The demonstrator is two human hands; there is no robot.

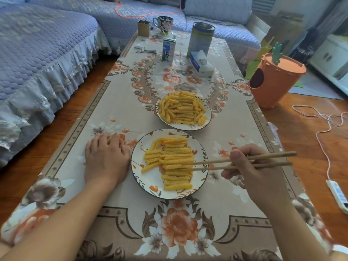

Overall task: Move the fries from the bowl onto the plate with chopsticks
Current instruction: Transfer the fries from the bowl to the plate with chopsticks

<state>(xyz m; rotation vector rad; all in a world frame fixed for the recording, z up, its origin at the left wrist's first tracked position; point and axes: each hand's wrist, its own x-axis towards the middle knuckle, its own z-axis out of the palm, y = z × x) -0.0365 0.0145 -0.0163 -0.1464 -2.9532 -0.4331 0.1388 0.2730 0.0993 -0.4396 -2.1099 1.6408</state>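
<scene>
The right hand (250, 166) is holding 2 chopsticks (239, 160) near the counter's right edge, its grip curled around their rear halves, and the tips are reaching leftward over the plate (143, 178), lying slightly apart and seeming to touch a fry in the middle of the pile, though whether they are pinching it is hard to tell. The plate is sitting toward the near end of the counter (116, 102), roughly midway between the long edges, and is carrying a layer of crinkle-cut fries (173, 161) lined up mostly crosswise. Just beyond it, almost touching its far rim, the bowl (188, 127) is holding a heaped mound of fries. The left hand (106, 157) is lying palm down on the floral cloth just beside the plate's left rim, its grip relaxed and holding nothing. Toward the counter's far end, a milk carton (169, 49), a tall tin (200, 39), a tissue pack (200, 64), a floral mug (164, 23) and a small brown box (143, 28) are standing.
</scene>
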